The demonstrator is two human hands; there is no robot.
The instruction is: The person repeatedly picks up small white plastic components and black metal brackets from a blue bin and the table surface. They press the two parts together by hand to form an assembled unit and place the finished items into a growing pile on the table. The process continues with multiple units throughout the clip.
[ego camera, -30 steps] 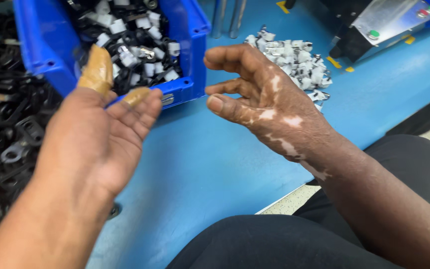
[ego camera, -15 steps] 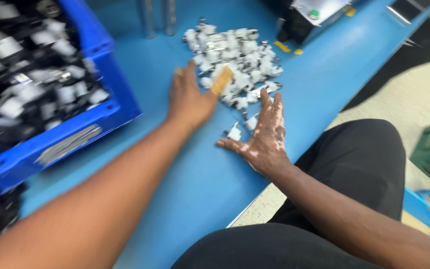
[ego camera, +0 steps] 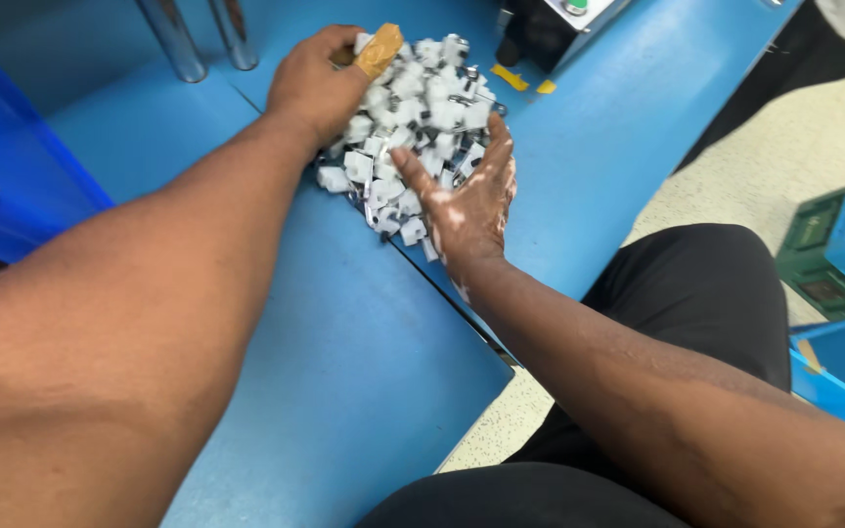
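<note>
Pile of small white clips [ego camera: 418, 127] sits on the blue table [ego camera: 344, 342], near its right edge. Left hand [ego camera: 317, 83], tan tape on one finger, cups the pile's far-left side, fingers curled. Right hand [ego camera: 466, 200] lies spread open on the near side.

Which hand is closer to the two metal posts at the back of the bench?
Left. The left hand rests on the far-left edge of the pile of small white parts, just right of the metal posts; the right hand cups the pile's near side, farther away.
</note>
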